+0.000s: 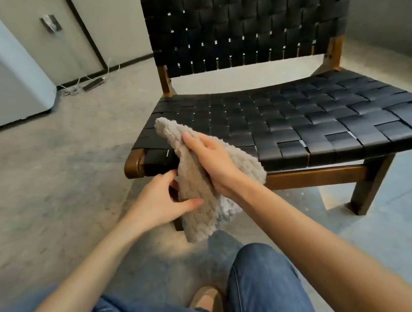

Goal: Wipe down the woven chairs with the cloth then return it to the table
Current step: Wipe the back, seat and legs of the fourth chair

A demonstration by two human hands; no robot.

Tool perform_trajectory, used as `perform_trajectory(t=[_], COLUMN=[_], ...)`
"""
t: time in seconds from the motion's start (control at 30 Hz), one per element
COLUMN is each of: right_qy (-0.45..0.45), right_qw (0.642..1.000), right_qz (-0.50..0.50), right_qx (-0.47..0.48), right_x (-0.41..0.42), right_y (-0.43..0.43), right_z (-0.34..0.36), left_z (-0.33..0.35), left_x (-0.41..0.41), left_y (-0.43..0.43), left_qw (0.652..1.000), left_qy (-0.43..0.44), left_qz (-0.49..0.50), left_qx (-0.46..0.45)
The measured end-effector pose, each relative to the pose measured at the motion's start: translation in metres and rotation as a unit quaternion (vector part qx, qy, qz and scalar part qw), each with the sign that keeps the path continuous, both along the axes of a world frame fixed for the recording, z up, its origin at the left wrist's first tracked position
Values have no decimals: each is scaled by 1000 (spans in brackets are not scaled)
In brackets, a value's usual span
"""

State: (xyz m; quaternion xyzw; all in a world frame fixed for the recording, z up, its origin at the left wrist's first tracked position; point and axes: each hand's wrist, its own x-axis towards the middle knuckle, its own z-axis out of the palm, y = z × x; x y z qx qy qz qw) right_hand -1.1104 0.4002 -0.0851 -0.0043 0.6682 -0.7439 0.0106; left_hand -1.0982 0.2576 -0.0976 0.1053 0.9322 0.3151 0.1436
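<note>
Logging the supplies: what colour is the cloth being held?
The fluffy terry cloth is plain light beige-grey, best seen in the head view.

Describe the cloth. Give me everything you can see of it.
The cloth is a beige, fluffy, terry-like rag with a paler patch at its lower right. It is folded loosely and hangs in the air before the front corner of the woven chair seat; whether it touches the seat cannot be told. The right hand lies across its upper part, thumb hidden, with one corner sticking up past the fingertips. The left hand pinches its lower left edge, thumb on the front.
</note>
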Motion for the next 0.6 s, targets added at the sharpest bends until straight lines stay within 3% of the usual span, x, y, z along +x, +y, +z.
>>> perform_trajectory(t=[0.1, 0.2, 0.27, 0.33, 0.4, 0.5, 0.6], right_qy=[-39, 10, 100, 153, 187, 222, 213], right_qw=[998, 990, 949, 879, 824, 803, 824], right_qz=[43, 88, 107, 120, 102, 45, -1], right_qx=[-39, 110, 278, 436, 525, 551, 525], right_x=[-9, -18, -21, -20, -18, -14, -12], right_y=[-6, -8, -5, -4, -5, -14, -29], right_z=[4, 1, -7, -15, -20, -26, -29], left_z=[-7, -4, 2, 8, 10, 8, 3], left_x=[-3, -9, -10, -11, -13, -14, -19], left_y=[4, -13, -30, -45, -53, -55, -53], left_qw=[995, 991, 982, 968, 963, 953, 930], left_qy=[-11, 47, 77, 103, 90, 51, 177], left_qz=[69, 125, 160, 193, 235, 295, 323], left_qx=[65, -12, -72, -121, -98, 38, 9])
